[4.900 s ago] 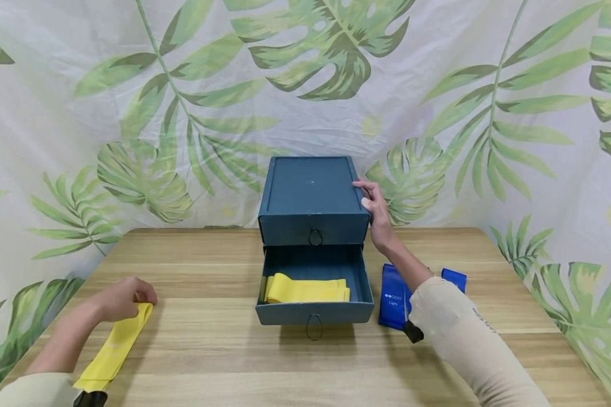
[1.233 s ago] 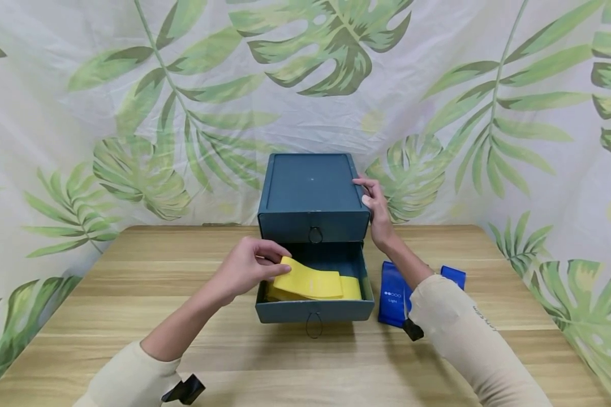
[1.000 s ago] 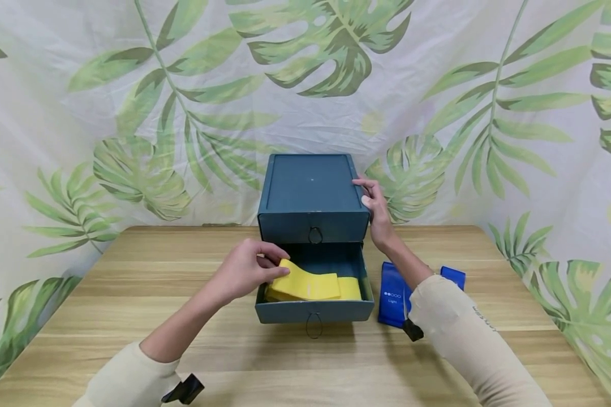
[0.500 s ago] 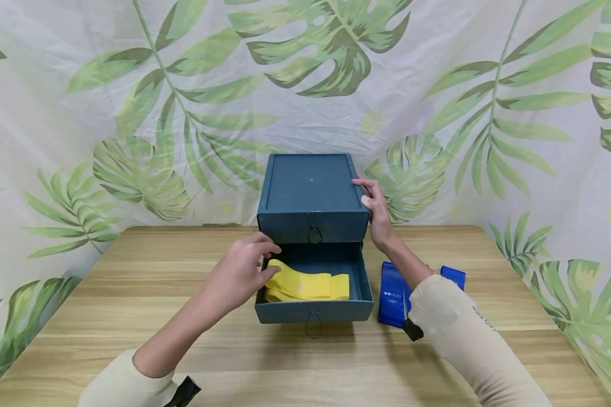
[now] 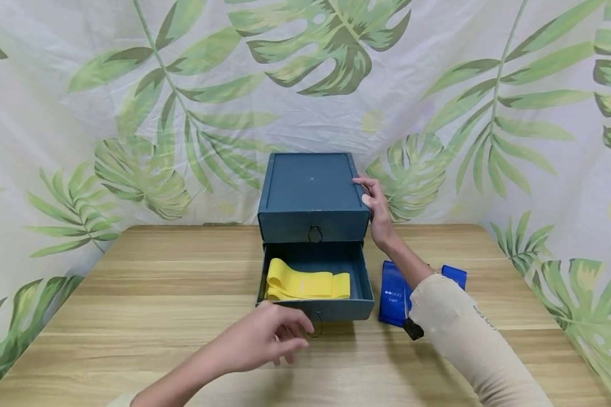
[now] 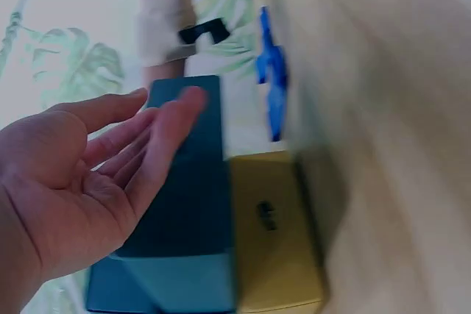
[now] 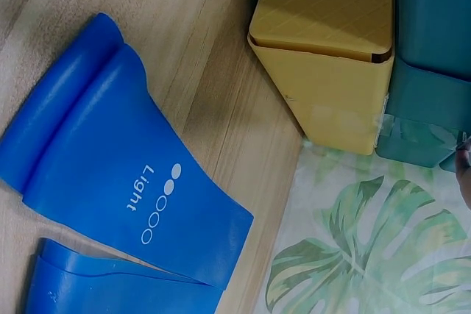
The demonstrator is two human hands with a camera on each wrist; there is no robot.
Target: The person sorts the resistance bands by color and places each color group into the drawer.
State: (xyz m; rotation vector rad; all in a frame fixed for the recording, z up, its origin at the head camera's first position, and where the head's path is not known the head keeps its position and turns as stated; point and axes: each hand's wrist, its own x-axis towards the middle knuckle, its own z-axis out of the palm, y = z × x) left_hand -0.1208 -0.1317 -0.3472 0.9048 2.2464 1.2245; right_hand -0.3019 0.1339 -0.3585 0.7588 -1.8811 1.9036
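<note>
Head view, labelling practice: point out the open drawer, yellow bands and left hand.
Open drawer [image 5: 343, 310], head view: front panel.
Yellow bands [image 5: 306, 285], head view: upper band's middle.
Left hand [image 5: 266, 338], head view: back.

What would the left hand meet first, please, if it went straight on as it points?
Probably the dark pull loop on the open drawer; depth is unclear, so the left hand might miss it.
</note>
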